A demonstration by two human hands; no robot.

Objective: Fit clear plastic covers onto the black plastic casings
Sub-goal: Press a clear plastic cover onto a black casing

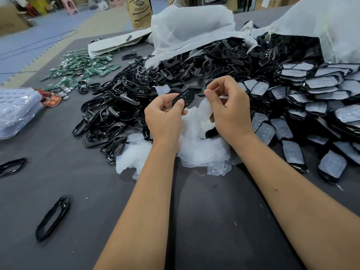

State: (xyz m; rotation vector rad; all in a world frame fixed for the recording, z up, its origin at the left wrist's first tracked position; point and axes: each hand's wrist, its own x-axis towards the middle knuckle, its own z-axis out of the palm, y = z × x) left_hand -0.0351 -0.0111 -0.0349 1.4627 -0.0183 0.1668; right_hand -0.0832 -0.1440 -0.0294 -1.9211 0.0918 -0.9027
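Casing point(184, 98), black and oval with small button holes, sits pinched in the left hand point(165, 115), thumb on its near edge and fingers curled behind it. Just to its right, the right hand point(228, 106) has its fingers curled, thumb and forefinger pinching a thin clear cover point(207, 109) that hangs below the fingertips; cover and casing are close together but whether they touch cannot be told. Both hands are raised above a loose heap of clear covers point(194, 145) lying on the grey surface point(97, 182).

Left of the hands spreads a large pile of black frames point(116, 110), too many to count. Two single black frames lie apart on the near left: one point(52, 218) close to the viewer, another point(11, 165) at the left edge. To the right, overlapping rows of finished casings with covers on point(311, 98) stretch to the picture's edge, well over twenty.

Behind the piles, a big white plastic bag point(191, 26) lies open on its side, black parts point(233, 55) spilling from its mouth. A scatter of green circuit boards point(78, 71) lies at the far left, and a stack of clear blister trays point(15, 112) rests at the left edge.
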